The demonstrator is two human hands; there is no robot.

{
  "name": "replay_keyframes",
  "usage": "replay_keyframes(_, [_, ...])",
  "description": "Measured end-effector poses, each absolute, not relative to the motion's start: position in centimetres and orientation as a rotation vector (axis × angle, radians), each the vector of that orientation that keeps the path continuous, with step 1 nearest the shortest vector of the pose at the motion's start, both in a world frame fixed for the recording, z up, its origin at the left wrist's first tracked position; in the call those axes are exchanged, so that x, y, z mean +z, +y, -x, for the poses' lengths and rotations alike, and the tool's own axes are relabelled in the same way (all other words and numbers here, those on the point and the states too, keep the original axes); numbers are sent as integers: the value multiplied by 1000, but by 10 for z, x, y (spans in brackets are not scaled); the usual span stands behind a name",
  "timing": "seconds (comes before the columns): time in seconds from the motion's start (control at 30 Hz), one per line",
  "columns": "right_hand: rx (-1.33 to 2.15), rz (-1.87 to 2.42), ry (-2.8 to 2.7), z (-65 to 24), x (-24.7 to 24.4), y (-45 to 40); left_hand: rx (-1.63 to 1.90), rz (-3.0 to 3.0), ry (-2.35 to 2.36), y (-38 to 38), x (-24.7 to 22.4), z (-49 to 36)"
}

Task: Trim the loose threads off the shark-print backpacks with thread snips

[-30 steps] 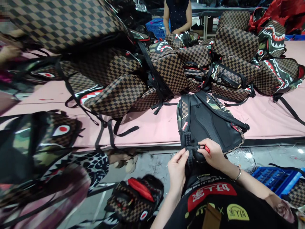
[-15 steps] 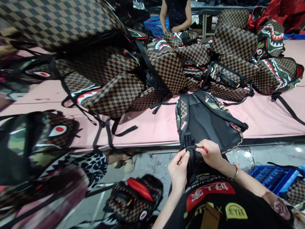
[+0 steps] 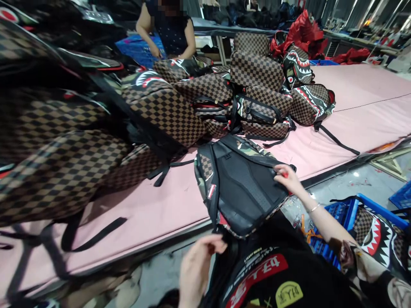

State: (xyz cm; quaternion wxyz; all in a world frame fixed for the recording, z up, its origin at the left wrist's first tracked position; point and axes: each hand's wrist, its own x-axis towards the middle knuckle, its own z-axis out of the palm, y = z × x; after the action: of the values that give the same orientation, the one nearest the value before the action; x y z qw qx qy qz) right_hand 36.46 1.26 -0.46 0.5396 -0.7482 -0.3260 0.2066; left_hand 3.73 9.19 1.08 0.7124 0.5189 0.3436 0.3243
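A backpack (image 3: 244,184) lies back panel up at the edge of the pink-covered table, its padded black panel and shoulder straps showing. My right hand (image 3: 287,177) is at its right strap, fingers closed around a small red-handled tool (image 3: 284,174), mostly hidden by the fingers. Whether those fingers also grip the strap, I cannot tell. Just off the bag's near left corner, my left hand (image 3: 201,261) is slightly blurred, its fingers loosely bent and apart with nothing visible in them.
Checkered backpacks (image 3: 167,111) with shark-mouth prints are heaped along the pink table (image 3: 369,98). Loose straps hang over its front edge at left. A blue crate (image 3: 353,214) with a backpack (image 3: 379,239) stands low at right. Across the table, a person (image 3: 170,34) works among the bags.
My hands have parted from the black strap they both held. The right has moved up the bag's right side; the left has dropped lower left. The view has swung right.
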Motion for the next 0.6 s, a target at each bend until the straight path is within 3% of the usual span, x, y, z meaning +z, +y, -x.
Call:
replay_keyframes(0.27, [562, 1876, -717, -446, -37, -33, 440, -2540, 668, 57, -55, -106])
replay_keyframes(0.6, [739, 1725, -790, -434, -45, -19, 370, -2860, 682, 94, -56, -65])
